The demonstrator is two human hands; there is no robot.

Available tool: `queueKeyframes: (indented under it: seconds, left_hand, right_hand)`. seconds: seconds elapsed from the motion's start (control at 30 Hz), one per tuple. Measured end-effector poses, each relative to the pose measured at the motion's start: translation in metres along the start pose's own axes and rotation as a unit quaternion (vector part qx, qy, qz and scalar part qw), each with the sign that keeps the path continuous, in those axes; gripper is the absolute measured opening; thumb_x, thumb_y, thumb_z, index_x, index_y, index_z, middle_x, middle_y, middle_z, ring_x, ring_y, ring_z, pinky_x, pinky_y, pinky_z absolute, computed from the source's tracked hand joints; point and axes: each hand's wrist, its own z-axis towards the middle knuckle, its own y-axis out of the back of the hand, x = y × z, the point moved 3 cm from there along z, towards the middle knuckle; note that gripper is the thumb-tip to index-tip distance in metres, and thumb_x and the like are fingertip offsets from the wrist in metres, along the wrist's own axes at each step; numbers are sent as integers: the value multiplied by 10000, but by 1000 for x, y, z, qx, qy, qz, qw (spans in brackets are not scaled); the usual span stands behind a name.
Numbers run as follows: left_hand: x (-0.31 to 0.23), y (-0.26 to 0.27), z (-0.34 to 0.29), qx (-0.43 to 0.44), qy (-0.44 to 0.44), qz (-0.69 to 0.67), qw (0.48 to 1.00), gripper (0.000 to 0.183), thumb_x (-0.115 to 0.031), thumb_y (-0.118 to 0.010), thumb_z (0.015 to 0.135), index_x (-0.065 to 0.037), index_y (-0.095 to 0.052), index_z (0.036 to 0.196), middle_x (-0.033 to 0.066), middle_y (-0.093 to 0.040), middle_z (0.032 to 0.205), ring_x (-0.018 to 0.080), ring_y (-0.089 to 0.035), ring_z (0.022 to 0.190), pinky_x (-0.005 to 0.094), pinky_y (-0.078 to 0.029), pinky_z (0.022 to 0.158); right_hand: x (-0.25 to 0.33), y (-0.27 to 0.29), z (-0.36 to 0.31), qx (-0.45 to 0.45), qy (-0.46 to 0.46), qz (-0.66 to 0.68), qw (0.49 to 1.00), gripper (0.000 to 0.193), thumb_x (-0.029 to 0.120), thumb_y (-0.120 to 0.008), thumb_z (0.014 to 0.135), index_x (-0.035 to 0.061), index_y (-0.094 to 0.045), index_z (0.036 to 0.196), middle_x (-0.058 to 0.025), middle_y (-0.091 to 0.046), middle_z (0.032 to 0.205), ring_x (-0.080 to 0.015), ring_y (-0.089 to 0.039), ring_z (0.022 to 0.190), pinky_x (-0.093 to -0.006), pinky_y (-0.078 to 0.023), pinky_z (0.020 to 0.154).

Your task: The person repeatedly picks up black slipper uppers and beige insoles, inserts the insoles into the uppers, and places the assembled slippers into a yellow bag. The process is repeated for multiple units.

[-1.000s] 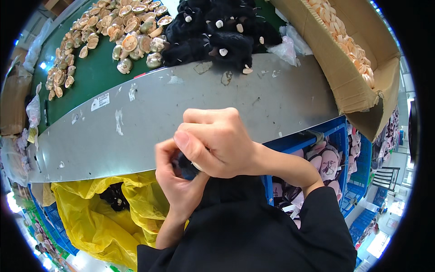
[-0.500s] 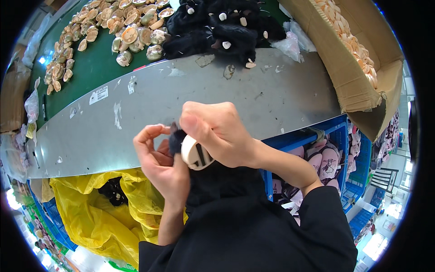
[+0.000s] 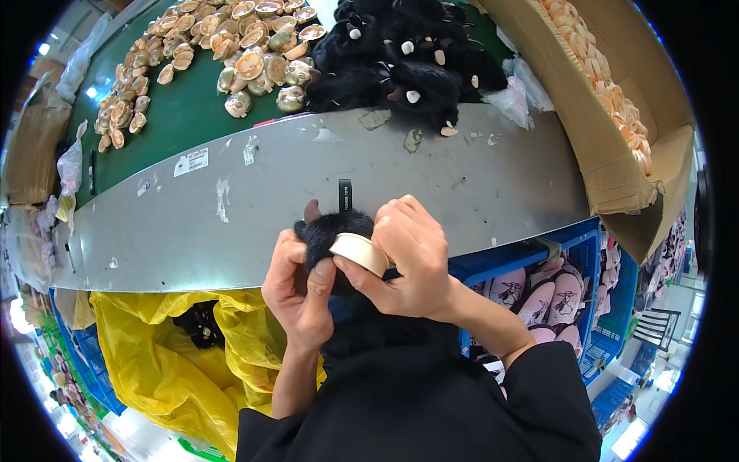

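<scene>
Between my hands, above the near edge of the metal strip, is a small black plush piece (image 3: 324,231) with a brownish ear and a dark fabric tag (image 3: 345,195) standing up from it. My left hand (image 3: 302,291) is closed on the plush, thumb and fingers pinching its left side. A shallow, round cream plastic part (image 3: 359,252) sits against the plush's right side, its rim partly at the fur. My right hand (image 3: 412,262) is closed round that plastic part, thumb below and fingers at its right; the fingertips are partly hidden.
Plastic half-shells (image 3: 250,65) and a heap of black plush pieces (image 3: 416,86) lie on the green surface beyond the metal strip (image 3: 154,242). A cardboard box (image 3: 573,138) of cream parts stands right. Below are a yellow bag (image 3: 146,354) and a blue crate (image 3: 493,266) with pink printed pieces.
The plastic part has turned from facing me to edge-on, and more of the plush with its ear and tag shows. My right hand has moved lower and right; the whole view has shifted slightly.
</scene>
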Motion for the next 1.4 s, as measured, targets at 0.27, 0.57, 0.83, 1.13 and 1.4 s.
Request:
queueKeyframes:
  seconds: [0.27, 0.57, 0.83, 1.13, 1.4]
  left_hand:
    - [-10, -16, 2, -8, -124, 273, 954, 136, 13, -723, 850, 0, -594, 890, 117, -534, 824, 249, -506, 714, 321, -427, 620]
    - [2, 5, -13, 7, -62, 178, 982, 126, 23, -683, 847, -4, -575, 907, 125, -468, 813, 292, -459, 739, 365, -386, 625]
    - [4, 23, -28, -47, -64, 147, 986, 143, -11, -685, 877, 4, -546, 904, 119, -435, 813, 275, -410, 720, 360, -355, 609]
    - [-11, 60, -50, -106, -56, 286, 951, 169, -11, -705, 858, -6, -537, 872, 124, -413, 761, 291, -406, 698, 378, -347, 608]
    - [-39, 145, -105, -276, 29, 329, 903, 161, -53, -700, 855, -31, -543, 885, 34, -482, 820, 130, -459, 715, 279, -401, 637]
  right_hand:
    - [-25, -28, -14, -96, -87, 214, 968, 194, 164, -536, 974, 9, -509, 861, -155, -522, 898, -229, -500, 754, -332, -438, 682]
    - [-4, -46, -15, -8, -109, 117, 987, 114, 49, -422, 961, -1, -522, 984, -137, -488, 902, -241, -492, 745, -351, -441, 696]
    - [6, -72, -7, -13, -108, 40, 993, 79, 22, -438, 1015, 18, -513, 990, -109, -553, 808, -217, -535, 637, -315, -449, 602]
    - [8, -124, -10, -14, -73, -16, 997, 158, 43, -621, 971, 26, -564, 1118, -135, -609, 914, -278, -628, 689, -355, -527, 607]
    - [34, -160, -14, 79, -21, 62, 995, 261, 115, -703, 923, 44, -576, 1139, -107, -628, 989, -210, -589, 552, -302, -472, 470]
